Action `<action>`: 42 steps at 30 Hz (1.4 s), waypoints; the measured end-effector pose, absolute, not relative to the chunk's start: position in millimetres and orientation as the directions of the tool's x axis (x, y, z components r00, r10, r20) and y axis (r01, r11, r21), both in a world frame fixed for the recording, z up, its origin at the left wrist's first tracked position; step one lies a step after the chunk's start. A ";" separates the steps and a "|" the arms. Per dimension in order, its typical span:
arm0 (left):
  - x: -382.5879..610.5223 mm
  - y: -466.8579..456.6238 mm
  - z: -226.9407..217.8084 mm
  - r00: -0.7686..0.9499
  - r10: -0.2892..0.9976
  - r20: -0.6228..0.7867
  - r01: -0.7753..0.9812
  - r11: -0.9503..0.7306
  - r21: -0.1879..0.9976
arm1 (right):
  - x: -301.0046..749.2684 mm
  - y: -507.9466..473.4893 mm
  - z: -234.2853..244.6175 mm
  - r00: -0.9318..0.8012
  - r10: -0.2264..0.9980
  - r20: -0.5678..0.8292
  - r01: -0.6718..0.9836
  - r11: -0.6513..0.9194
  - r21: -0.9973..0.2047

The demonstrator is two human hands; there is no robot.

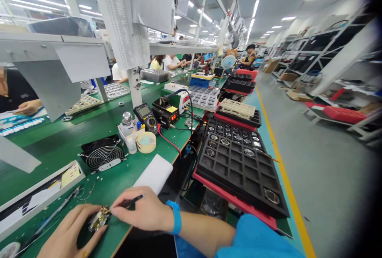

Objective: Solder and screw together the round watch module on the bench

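— While the left hand (pixel 70 232) curls around that small gold-and-silver part (pixel 99 218), what does the right hand (pixel 143 210) do?

— It pinches a thin black tool (pixel 131 199) between thumb and forefinger, and the tool's tip is at the part. A blue wristband (pixel 176 217) sits on that wrist, with a blue sleeve (pixel 253 238) above it.

— Where is the part?

— In the left hand's grip, low over the green bench mat (pixel 89 188), close to the mat's front edge. The two hands are nearly touching around it.

— How does it look?

— Shiny and crowded, with gold and silver bits catching the light. It is too small and too covered by the fingers to tell more.

— Any note on good handling?

— My judgement: a short grip near the tip and a low, steady left hand suit fine work like this, because they leave the part little room to rock.

— What lies nearby?

— A white foam pad (pixel 155 174) is just beyond the right hand, and a pen (pixel 49 216) lies left of the hands. Farther on are a multimeter (pixel 145 118), a soldering station (pixel 165 114) and a black tray (pixel 238 166) on a red base.
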State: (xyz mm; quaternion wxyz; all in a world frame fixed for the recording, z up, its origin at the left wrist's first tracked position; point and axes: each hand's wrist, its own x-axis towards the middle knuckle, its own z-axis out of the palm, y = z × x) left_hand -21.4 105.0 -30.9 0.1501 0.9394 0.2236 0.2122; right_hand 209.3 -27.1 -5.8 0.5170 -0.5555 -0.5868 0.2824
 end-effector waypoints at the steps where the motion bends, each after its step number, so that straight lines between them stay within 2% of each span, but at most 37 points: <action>1: -21.5 103.9 -31.3 0.807 0.499 0.317 0.370 -0.844 0.387 | 209.2 -27.2 -5.7 0.150 0.947 0.284 0.355 0.217 -0.909; 6: -21.0 99.9 -31.0 0.795 0.534 0.289 0.405 -0.820 0.404 | 210.7 -27.0 -5.4 0.135 0.956 0.262 0.315 0.209 -0.926; 20: -15.5 95.2 -20.0 0.795 0.497 0.349 0.374 -0.853 0.363 | 211.5 -26.3 -3.8 0.138 0.964 0.227 0.289 0.180 -0.940; 31: -11.5 87.9 -10.5 0.786 0.499 0.364 0.375 -0.854 0.360 | 212.9 -30.0 -3.0 0.059 0.948 0.314 0.308 0.282 -0.909; 38: -9.5 87.7 -6.9 0.811 0.457 0.366 0.342 -0.877 0.336 | 210.4 -30.0 -3.7 0.075 0.947 0.313 0.306 0.277 -0.911; 42: -9.4 75.7 3.1 0.823 0.495 0.277 0.382 -0.845 0.376 | 208.5 -32.7 -0.8 0.055 0.958 0.280 0.305 0.251 -0.919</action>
